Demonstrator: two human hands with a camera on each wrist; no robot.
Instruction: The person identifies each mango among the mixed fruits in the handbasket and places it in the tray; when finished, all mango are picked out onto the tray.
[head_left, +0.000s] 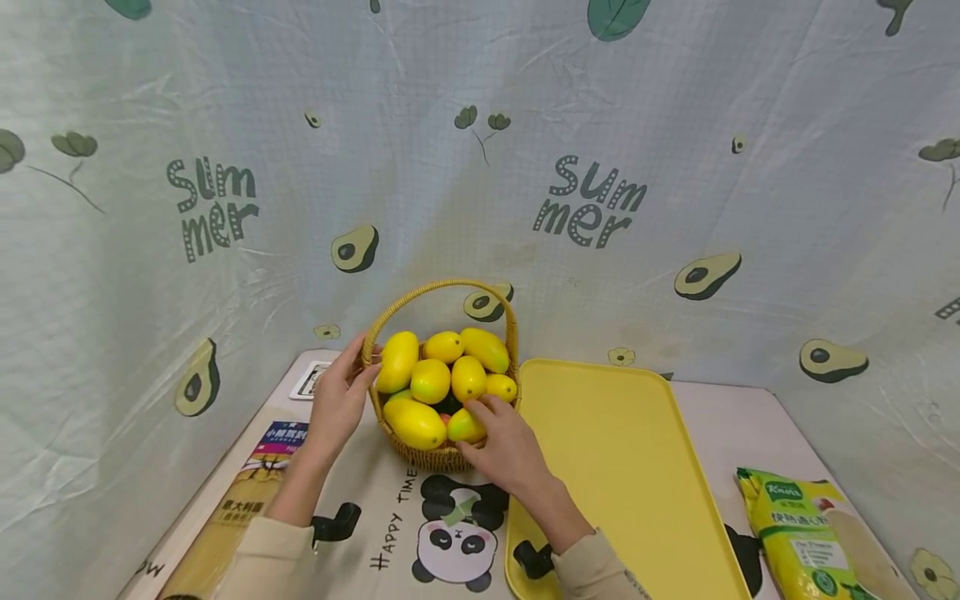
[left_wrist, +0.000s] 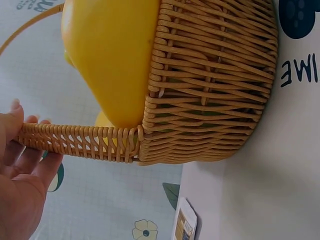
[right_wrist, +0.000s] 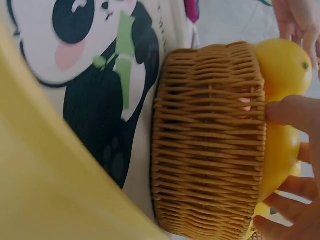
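A wicker basket (head_left: 429, 460), heaped with yellow mangoes and smaller lemon-like fruits (head_left: 468, 378), stands in the middle of the head view. My left hand (head_left: 341, 404) holds the left side of its arched handle (head_left: 442, 284); the left wrist view shows thumb and fingers around the woven handle (left_wrist: 85, 142). At the basket's front right, my right hand (head_left: 513, 446) has thumb and fingers around a yellow-green mango (head_left: 465, 427). In the right wrist view, the thumb lies by the rim and the fingers curve over the yellow mango (right_wrist: 281, 155). Part of this fruit is hidden.
Right of the basket lies a yellow tray (head_left: 615, 450). A Knorr packet (head_left: 806, 533) is at the far right, a spaghetti packet (head_left: 240, 508) at the left. Behind the left hand sits a small white card-like item (head_left: 303, 382). A patterned curtain (head_left: 450, 192) encloses the table.
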